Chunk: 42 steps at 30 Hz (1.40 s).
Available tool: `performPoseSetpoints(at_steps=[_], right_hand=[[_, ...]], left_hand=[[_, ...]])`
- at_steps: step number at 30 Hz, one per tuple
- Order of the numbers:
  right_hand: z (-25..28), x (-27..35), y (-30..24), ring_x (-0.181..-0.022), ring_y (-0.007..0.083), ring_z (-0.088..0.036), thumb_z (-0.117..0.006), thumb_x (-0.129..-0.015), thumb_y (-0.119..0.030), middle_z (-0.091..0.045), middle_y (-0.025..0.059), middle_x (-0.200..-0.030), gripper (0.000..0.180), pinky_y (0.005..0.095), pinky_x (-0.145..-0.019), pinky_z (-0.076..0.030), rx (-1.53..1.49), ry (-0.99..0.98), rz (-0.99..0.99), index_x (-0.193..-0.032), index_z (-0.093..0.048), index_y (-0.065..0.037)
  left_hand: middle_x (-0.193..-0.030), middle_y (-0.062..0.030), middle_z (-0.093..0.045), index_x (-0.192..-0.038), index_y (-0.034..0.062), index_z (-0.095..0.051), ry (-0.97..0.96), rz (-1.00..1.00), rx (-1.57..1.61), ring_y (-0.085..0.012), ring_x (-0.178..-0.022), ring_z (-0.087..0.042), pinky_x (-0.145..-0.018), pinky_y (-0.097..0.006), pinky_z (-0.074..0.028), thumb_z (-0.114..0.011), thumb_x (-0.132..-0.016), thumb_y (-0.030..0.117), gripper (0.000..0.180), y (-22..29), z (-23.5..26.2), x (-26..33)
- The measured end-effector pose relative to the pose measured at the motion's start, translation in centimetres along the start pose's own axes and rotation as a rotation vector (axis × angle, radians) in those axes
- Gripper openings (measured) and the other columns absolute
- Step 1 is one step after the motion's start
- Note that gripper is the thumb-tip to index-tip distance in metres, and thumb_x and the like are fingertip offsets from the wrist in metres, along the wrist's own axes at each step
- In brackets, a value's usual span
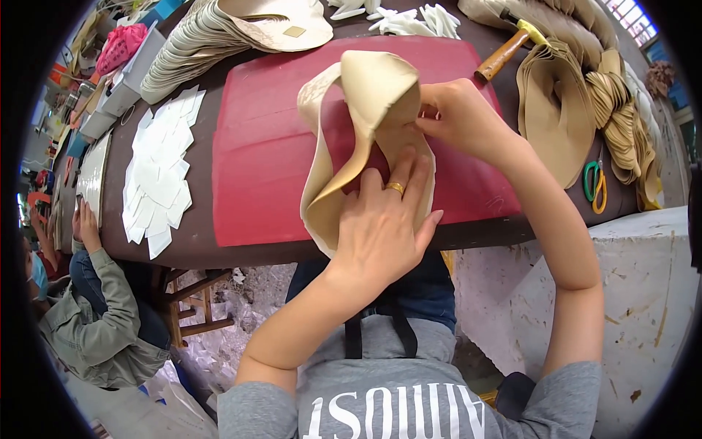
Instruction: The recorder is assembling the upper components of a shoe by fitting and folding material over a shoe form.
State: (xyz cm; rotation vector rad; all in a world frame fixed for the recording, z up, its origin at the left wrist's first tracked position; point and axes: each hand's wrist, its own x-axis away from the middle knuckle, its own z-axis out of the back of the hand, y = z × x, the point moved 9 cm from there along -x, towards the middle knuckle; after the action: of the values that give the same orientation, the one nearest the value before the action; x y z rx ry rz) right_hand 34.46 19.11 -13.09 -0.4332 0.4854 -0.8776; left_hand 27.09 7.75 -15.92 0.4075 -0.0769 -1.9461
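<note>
A beige shoe upper [376, 84] stands curled on the red mat [256, 146], its toe part bulging up and its two sides bent around an opening. Into that opening reaches my left hand [376, 227], with a gold ring on one finger; its fingers are stretched out and lie against the inner face of the upper, the thumb apart. On the right, my right hand [464, 121] is closed on the upper's edge in a pinch. Its fingertips are partly hidden by the hand itself.
Stacks of beige uppers lie at the far left [219, 44] and right [559, 110]. White cut pieces [161, 172] are spread left of the mat. A hammer [504, 53] lies at the mat's far right corner, scissors [596, 186] at the right. Another person [110, 314] sits at left.
</note>
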Motion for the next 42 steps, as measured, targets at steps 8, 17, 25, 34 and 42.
performPoseSetpoints(at_steps=[8, 17, 25, 34, 42], right_hand=[[-0.6, 1.4, -0.5, -0.054, 0.0247, -0.055, -0.066, -0.068, 0.002, -0.065, 0.0111, -0.07, 0.017, 0.0332, -0.055, -0.046, -0.126, 0.08, -0.043, -0.085, -0.065, 0.0], [-0.7, 0.5, -9.5, -0.055, 0.024, -0.053, -0.066, -0.068, 0.001, -0.067, 0.01, -0.076, 0.034, 0.0338, -0.057, -0.046, 0.145, 0.115, 0.416, -0.101, -0.062, 0.001], [-1.0, 1.1, 0.6, -0.065, 0.0252, -0.061, -0.059, -0.074, 0.001, -0.065, 0.0094, -0.077, 0.022, 0.0344, -0.061, -0.048, 0.351, 0.131, -0.042, -0.096, -0.061, -0.001], [-2.6, 2.7, -4.6, -0.062, 0.0239, -0.062, -0.062, -0.073, -0.002, -0.065, 0.0104, -0.075, 0.023, 0.035, -0.058, -0.047, 0.55, 0.293, 0.276, -0.096, -0.06, 0.001], [1.1, -0.3, 0.3, -0.06, 0.0299, -0.061, -0.06, -0.071, -0.005, -0.063, 0.0169, -0.071, 0.009, 0.0398, -0.053, -0.046, 0.459, 0.048, -0.034, -0.078, -0.062, 0.001]], left_hand=[[-0.128, -0.0177, -0.052, -0.125, 0.0007, -0.053, 0.144, -0.155, -0.059, -0.0271, -0.086, -0.05, -0.059, -0.033, -0.043, -0.063, -0.081, 0.028, 0.053, 0.5, 1.1, 2.9], [-0.122, -0.0212, -0.056, -0.118, -0.0062, -0.055, -0.015, 0.057, 0.042, -0.0297, -0.094, -0.052, -0.072, -0.034, -0.044, -0.058, -0.081, 0.02, 0.045, -2.9, -1.5, 1.4], [-0.114, -0.0228, -0.059, -0.113, -0.0101, -0.057, 0.186, -0.154, -0.177, -0.0283, -0.095, -0.052, -0.075, -0.03, -0.046, -0.06, -0.075, 0.014, 0.045, -0.7, -0.3, 3.5], [-0.097, -0.0149, -0.063, -0.111, -0.0033, -0.06, 0.151, 0.016, -0.285, -0.0259, -0.08, -0.055, -0.062, -0.035, -0.048, -0.062, -0.079, 0.015, 0.037, -1.7, -3.0, -1.4], [-0.082, -0.0147, -0.061, -0.098, -0.0051, -0.062, 0.153, -0.033, -0.6, -0.027, -0.073, -0.053, -0.062, -0.037, -0.044, -0.059, -0.082, 0.017, 0.027, 0.6, -2.9, -2.7]])
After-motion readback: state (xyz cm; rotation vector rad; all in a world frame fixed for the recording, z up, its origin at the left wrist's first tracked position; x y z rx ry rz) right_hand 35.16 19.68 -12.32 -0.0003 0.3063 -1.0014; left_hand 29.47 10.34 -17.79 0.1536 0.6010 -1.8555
